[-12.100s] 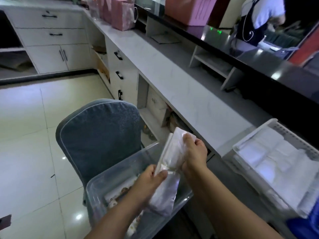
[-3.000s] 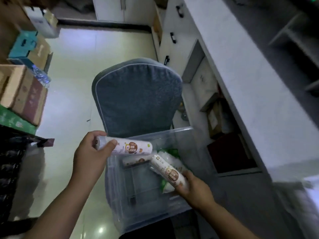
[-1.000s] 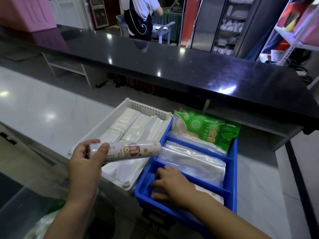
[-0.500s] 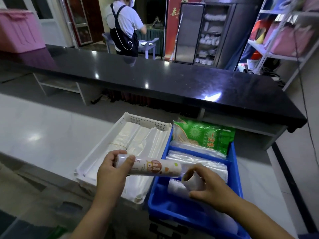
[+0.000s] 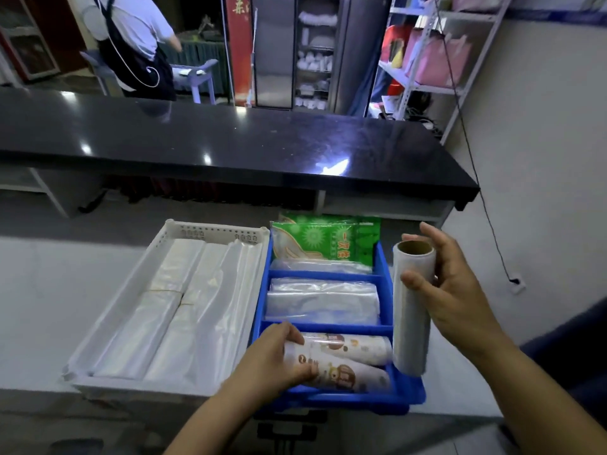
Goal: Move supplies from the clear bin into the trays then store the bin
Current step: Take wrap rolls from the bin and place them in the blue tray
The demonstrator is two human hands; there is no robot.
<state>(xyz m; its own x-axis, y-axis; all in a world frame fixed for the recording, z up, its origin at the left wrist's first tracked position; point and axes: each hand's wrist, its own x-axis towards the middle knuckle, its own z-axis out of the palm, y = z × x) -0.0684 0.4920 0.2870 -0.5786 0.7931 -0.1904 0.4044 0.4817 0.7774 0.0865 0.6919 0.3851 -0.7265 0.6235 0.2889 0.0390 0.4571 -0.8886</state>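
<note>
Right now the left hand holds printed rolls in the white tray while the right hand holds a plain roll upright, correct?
Wrong tray. The head view shows the left hand gripping the printed rolls in the blue tray's nearest compartment, not the white tray. The right hand does hold the plain roll upright.

A person (image 5: 131, 31) stands beyond the black counter (image 5: 230, 136), near metal shelving (image 5: 427, 88).

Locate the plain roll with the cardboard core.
Head view, right side: the plain roll is held upright in the right hand, over the right edge of the blue tray.
</note>
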